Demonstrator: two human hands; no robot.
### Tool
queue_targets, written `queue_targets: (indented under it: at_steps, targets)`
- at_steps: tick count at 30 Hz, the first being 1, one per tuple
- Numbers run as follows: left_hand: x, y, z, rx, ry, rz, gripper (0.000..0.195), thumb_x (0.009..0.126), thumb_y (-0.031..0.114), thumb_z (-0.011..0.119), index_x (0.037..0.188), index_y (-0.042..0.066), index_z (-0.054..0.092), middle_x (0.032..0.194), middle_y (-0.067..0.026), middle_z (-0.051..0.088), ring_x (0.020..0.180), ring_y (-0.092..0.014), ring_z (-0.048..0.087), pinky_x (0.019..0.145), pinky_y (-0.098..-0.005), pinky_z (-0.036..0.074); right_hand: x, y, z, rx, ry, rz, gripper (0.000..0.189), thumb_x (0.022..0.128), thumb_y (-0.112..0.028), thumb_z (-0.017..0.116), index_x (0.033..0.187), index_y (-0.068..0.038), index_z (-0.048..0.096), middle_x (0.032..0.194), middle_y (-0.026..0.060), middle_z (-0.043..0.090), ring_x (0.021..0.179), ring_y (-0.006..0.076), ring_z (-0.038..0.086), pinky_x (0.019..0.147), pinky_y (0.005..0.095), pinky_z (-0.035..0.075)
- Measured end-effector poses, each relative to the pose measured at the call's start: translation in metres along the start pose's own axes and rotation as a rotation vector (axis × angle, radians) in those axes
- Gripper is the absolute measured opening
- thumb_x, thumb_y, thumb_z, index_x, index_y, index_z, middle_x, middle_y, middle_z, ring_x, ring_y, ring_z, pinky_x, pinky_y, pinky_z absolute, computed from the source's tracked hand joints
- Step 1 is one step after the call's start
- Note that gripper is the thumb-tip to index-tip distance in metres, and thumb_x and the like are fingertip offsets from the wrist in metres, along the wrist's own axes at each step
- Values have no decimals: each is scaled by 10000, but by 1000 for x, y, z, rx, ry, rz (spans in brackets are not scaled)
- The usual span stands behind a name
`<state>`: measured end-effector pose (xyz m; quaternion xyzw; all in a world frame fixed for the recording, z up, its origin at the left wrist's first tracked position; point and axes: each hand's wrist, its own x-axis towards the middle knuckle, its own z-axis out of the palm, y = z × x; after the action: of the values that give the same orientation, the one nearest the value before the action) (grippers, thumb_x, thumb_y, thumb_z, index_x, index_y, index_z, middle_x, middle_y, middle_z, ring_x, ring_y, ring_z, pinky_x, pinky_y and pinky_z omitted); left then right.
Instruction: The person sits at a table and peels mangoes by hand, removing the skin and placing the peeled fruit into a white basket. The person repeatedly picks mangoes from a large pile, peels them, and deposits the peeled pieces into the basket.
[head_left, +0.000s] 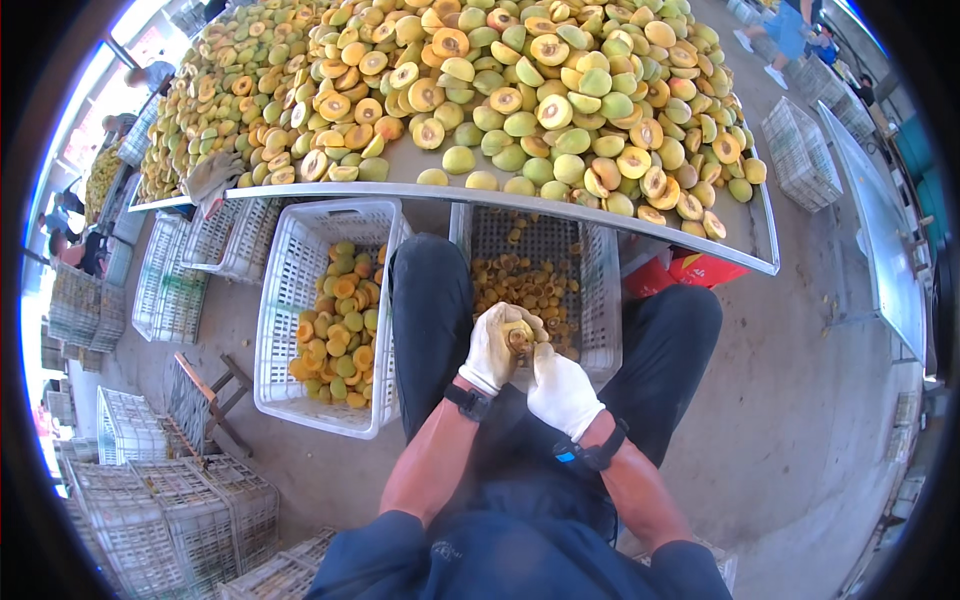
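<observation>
My left hand (495, 346), in a white glove with stained fingertips, holds a halved yellow peach (519, 339), its cut face and brown centre turned up. My gloved right hand (562, 386) has its fingers curled against the fruit's right edge; whether it grips a small tool is hidden. Both hands are over a crate (600, 315) between my knees, which holds small brownish-yellow, cup-shaped fruit pieces (525, 281). Left of my knee, a white plastic crate (270, 352) contains peach halves (341, 330). Ahead, a metal-edged table (450, 193) bears a large heap of halved peaches (495, 97).
A grey glove (214, 180) lies on the table's front edge. Left are more crates (172, 277), a folding stool (214, 401) and stacked crates (172, 517). Right stand a red box (686, 271), a crate (801, 154) and a metal table (877, 225). Another person (787, 37) is at the far right.
</observation>
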<state>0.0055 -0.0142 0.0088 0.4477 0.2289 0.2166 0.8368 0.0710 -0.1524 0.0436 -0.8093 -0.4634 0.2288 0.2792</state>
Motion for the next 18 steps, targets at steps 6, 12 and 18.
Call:
queue_targets:
  at_steps: [6, 12, 18]
  targets:
    - [-2, -5, 7, -181, 145, -116, 239, 879, 201, 516, 895, -18, 611, 840, -168, 669, 734, -287, 674, 683, -370, 564, 2, -1, -4, 140, -33, -10, 293, 839, -77, 549, 1081, 88, 533, 787, 279, 668, 741, 456, 666, 675, 539, 535]
    - [1, -4, 6, -386, 314, -166, 234, 872, 211, 515, 846, -1, 612, 815, -178, 662, 717, -310, 653, 674, -404, 548, 10, -12, -2, -11, -82, 17, 270, 860, -80, 541, 1064, 97, 532, 795, 308, 654, 785, 493, 652, 696, 558, 514]
    - [-1, 2, 8, -380, 282, -80, 254, 886, 223, 514, 859, -4, 625, 811, -181, 670, 709, -309, 655, 664, -409, 547, 11, -14, 0, 280, -47, 12, 180, 886, -52, 569, 1016, 71, 547, 826, 301, 659, 819, 491, 648, 679, 520, 510]
